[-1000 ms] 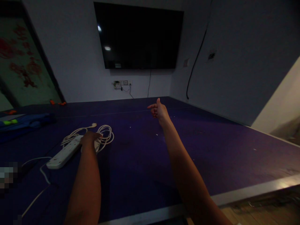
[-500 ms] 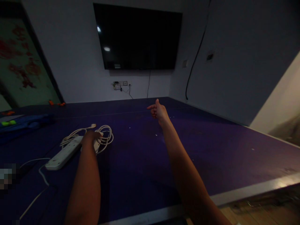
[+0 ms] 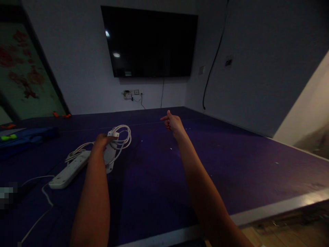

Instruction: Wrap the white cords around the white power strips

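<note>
My left hand (image 3: 102,140) is closed around a white power strip (image 3: 110,157), which it holds tilted above the purple surface (image 3: 154,181). Loops of the strip's white cord (image 3: 128,135) hang at its right side, by my fingertips. Another white power strip (image 3: 68,173) lies on the surface left of my forearm, with a bundled cord behind it. Over the middle of the surface, my right hand (image 3: 173,123) holds nothing; its thumb points up and the index finger reaches left, while the other fingers are loosely curled.
A large dark television (image 3: 151,43) hangs on the far wall above some wall sockets (image 3: 132,93). Blue cloth (image 3: 33,134) lies at the left. A black cable (image 3: 212,70) dangles along the right wall. The surface ends in a pale front edge (image 3: 269,208).
My left hand has lifted the power strip and its coiled cord up and to the right, away from the other strip. My right hand has barely moved.
</note>
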Available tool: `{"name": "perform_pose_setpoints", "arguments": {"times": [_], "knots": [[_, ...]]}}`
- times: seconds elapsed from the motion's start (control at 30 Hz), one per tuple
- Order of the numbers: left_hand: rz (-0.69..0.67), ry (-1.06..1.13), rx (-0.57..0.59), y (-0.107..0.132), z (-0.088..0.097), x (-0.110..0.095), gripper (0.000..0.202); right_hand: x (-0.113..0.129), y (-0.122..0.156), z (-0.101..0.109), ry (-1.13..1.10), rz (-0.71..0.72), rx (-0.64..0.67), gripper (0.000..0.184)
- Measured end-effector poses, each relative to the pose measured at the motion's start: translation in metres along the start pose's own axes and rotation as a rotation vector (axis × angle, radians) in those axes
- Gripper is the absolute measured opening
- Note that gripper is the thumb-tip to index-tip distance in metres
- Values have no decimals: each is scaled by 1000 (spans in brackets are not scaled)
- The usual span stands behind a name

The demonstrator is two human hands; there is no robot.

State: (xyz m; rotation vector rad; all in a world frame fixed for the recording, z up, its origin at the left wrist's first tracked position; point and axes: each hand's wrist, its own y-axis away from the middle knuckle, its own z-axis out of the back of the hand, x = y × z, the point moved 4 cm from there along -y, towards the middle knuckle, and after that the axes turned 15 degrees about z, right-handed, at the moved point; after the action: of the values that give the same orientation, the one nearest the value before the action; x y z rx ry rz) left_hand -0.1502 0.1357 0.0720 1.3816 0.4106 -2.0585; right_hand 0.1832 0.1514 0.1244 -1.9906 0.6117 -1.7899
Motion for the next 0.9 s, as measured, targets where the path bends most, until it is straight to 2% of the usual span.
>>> {"name": "perform_pose_setpoints", "arguments": {"times": [0.07, 0.13, 0.23, 0.4, 0.53, 0.7, 0.9], "knots": [[-5, 55, 56, 11, -7, -14, 33, 1, 1, -1, 19, -1, 12, 55], [-35, 190, 31, 24, -14, -28, 40, 2, 2, -3, 62, -4, 26, 52], [-90, 402, 107, 45, -32, -48, 48, 4, 3, -6, 172, -14, 57, 48], [-66, 624, 243, 78, -62, -66, 42, 9, 7, -15, 259, 44, 155, 33], [-63, 659, 334, 94, -77, -72, 46, 13, 9, -16, 257, 96, 192, 33], [-127, 632, 330, 103, -78, -74, 52, 9, 7, -14, 220, 97, 192, 38], [-163, 525, 351, 106, -79, -76, 55, -1, 2, -17, 154, 135, 175, 18]]}}
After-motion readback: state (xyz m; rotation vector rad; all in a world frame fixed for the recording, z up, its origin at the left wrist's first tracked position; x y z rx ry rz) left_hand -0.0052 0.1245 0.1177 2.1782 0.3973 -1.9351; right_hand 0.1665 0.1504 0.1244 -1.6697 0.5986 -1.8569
